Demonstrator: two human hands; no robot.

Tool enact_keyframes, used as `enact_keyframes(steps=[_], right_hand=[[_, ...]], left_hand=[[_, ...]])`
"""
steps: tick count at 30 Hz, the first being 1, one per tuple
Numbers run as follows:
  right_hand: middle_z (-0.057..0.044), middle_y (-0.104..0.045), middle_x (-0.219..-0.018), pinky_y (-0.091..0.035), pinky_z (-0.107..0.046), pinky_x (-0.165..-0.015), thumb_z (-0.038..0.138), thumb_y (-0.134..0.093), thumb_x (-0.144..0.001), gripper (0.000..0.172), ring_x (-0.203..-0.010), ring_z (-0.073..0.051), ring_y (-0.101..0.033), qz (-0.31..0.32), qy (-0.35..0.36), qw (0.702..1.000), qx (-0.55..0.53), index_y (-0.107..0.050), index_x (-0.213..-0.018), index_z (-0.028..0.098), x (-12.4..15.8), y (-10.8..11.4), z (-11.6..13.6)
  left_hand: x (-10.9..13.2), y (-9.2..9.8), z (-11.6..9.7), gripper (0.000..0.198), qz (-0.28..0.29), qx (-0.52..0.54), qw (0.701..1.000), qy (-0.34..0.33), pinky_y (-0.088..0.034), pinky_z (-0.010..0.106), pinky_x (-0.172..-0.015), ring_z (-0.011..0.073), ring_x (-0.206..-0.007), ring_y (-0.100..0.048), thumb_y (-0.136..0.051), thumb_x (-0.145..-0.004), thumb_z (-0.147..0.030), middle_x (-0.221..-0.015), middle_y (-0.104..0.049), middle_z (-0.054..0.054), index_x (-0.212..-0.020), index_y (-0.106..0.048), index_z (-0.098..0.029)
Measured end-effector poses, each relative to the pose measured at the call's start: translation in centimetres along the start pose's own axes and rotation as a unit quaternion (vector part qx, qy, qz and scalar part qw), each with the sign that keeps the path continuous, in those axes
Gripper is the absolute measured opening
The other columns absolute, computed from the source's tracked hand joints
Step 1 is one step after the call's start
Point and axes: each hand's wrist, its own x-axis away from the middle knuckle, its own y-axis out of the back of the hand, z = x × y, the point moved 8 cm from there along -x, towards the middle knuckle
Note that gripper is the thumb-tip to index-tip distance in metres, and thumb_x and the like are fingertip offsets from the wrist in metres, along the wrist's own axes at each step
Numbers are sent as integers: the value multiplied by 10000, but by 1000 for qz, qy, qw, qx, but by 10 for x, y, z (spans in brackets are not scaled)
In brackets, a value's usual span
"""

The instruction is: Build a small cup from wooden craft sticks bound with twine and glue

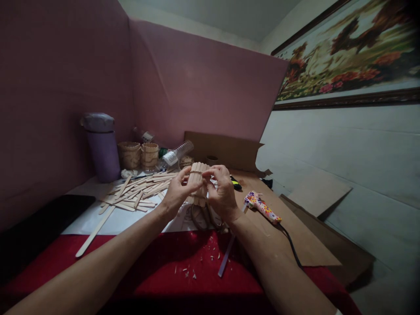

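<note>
Above red cloth, pale upright cylinder of craft sticks, pinched between left hand and right hand.

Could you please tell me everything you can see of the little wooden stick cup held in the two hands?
The stick cup is a small round piece of pale, unpainted wooden craft sticks set side by side, upright, rounded ends up. A thin band seems to cross it near the top. It is held above the table, the left hand gripping its left side with thumb and fingers, the right hand covering its right side. Its base is hidden behind the hands.
</note>
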Motion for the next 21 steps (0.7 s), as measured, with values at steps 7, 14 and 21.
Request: enact_keyframes(steps=[7,14,21], right_hand=[[-74,-551,-937,-444,-382,-853,90,-541,-783,121,-949,-240,-533,42,-13,999,4,-561,-804,207,-3,-5,-8],[-53,-560,-859,-440,-359,-800,143,-520,-795,74,-860,-214,-532,11,-47,999,-24,-523,-766,211,-5,0,-16],[23,-556,-665,-434,-281,-593,338,-645,-723,163,-621,-143,-510,-24,-244,938,-244,-563,-772,206,6,-15,-48]], left_hand=[[0,2,-2,801,-10,-34,999,-9,-499,334,-755,231,-873,-644,-810,-555,-310,-996,-686,88,-1289,-547,-130],[-13,24,-7,765,-88,-82,993,-1,-520,347,-710,249,-848,-653,-789,-542,-311,-976,-676,112,-1240,-546,-113],[-30,59,-4,647,-166,-274,947,-11,-474,411,-838,323,-955,-636,-762,-523,-253,-1023,-675,140,-1133,-571,-155]])
